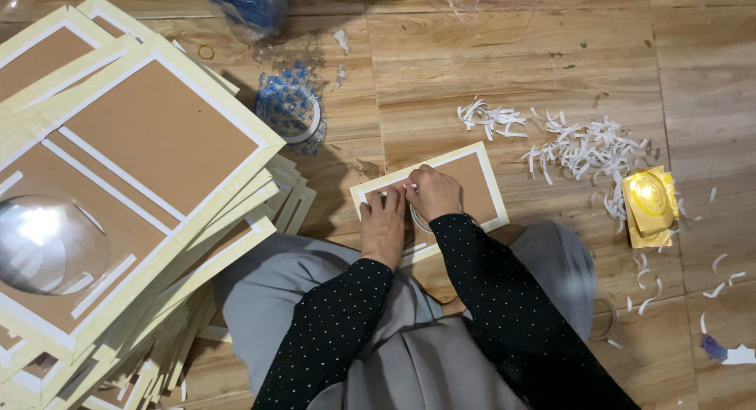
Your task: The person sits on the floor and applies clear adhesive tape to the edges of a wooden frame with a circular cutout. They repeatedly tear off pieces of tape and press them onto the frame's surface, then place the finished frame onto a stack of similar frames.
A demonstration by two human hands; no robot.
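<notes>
At the far left a tall stack of frames leans across the wooden floor; each is a brown board with a pale cream border and white strips, and the pile is cut off by the left and bottom edges, so its count cannot be told. A clear plastic dome lies on the stack, glare hiding most of its surface. Above, a blue plastic bag is cut off at the top edge, and below it a roll of tape sits in a clear wrapper printed with blue.

In the middle, one single frame of the same brown board and cream edge lies flat on the floor just before the person's grey-clad knees. The left hand presses flat on its near left part, fingers together. The right hand rests on the frame's middle, its fingers pinching something small and white at the board; what exactly it is cannot be made out. Both sleeves are black with small white dots.

To the right, a scatter of curled white paper strips covers the floor, too many to count. Just beside them stands one gold foil box, shiny and square-cornered, its top washed out by reflection
</notes>
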